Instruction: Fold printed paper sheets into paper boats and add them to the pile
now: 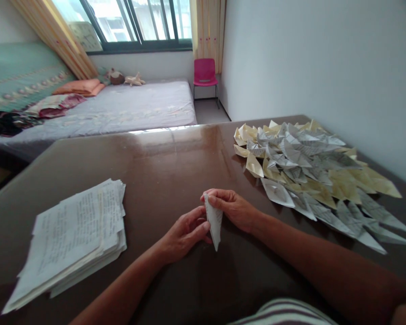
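Note:
Between my two hands, above the near middle of the table, is a folded sheet of paper (215,223) with writing on it. It is a narrow, pointed shape with its tip downward. My left hand (189,228) pinches its left edge between thumb and fingers. My right hand (235,205) grips the upper part, thumb on the near face and fingers behind. To the right lies a spread of folded paper boats (291,158), some white with writing, some yellowish. A stack of handwritten sheets (77,230) sits to the left.
The brown glossy table (162,167) reaches toward a bed (149,101) with orange pillows (77,86) and soft toys. A pink chair (205,72) stands by the window. A white wall (307,58) runs along the right side.

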The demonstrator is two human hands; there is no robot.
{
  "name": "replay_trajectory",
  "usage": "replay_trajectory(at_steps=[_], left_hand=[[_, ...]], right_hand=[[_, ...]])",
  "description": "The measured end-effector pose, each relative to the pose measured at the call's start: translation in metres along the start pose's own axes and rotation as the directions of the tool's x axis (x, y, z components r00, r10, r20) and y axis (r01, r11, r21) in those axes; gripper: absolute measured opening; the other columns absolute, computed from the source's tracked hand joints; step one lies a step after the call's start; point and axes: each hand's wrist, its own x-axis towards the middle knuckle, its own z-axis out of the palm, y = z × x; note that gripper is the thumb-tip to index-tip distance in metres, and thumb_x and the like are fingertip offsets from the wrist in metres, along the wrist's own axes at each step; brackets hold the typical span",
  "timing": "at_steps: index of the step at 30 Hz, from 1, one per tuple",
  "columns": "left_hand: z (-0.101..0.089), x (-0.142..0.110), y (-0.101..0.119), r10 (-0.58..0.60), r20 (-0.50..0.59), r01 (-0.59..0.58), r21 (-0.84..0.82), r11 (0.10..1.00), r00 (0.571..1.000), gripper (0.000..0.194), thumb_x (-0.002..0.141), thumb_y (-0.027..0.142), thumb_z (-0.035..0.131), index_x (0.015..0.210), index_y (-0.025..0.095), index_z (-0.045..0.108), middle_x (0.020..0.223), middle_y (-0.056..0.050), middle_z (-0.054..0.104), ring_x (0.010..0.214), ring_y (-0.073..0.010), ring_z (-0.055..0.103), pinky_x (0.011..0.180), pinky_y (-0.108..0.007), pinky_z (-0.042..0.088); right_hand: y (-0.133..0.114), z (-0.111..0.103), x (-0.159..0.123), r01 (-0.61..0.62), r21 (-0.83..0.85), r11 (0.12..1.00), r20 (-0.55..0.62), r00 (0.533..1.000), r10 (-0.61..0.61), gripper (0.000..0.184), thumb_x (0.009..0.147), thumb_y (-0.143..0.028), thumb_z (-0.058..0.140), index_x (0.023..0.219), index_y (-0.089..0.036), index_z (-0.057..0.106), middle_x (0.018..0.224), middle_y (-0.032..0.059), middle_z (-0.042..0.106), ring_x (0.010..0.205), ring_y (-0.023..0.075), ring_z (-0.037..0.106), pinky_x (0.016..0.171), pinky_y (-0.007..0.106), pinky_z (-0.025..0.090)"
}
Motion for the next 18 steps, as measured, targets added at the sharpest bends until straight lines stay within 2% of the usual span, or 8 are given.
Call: replay_trajectory(at_steps=[9,18], left_hand=[[-0.002,-0.002,0.003,0.012,-0.026,-0.011,0.029,1.0,1.0,0.05,0.083,0.044,0.062,0.125,0.018,0.055,0.085,-0.004,0.064,0.069,-0.0129,0.06,0.068,-0.027,0.054],[-0.009,-0.005,0.001,0.003,0.046,-0.007,0.092,0.996,0.999,0.04,0.09,0.041,0.053,0.125,0.02,0.057,0.093,-0.005,0.062,0.08,-0.0149,0.06,0.075,-0.029,0.056]], right_hand=[[0.004,0.002,-0.001,-0.037,0.115,0.993,0.049,0.998,0.032,0.03,0.076,-0.047,0.071,0.084,-0.018,0.066,0.073,-0.0019,0.062,0.063,0.0099,0.054,0.061,0.022,0.043],[0.004,0.002,-0.001,-0.06,0.182,0.982,0.109,0.993,0.041,0.028,0.077,-0.044,0.071,0.087,-0.018,0.068,0.076,-0.0008,0.06,0.066,0.0093,0.052,0.065,0.022,0.043]])
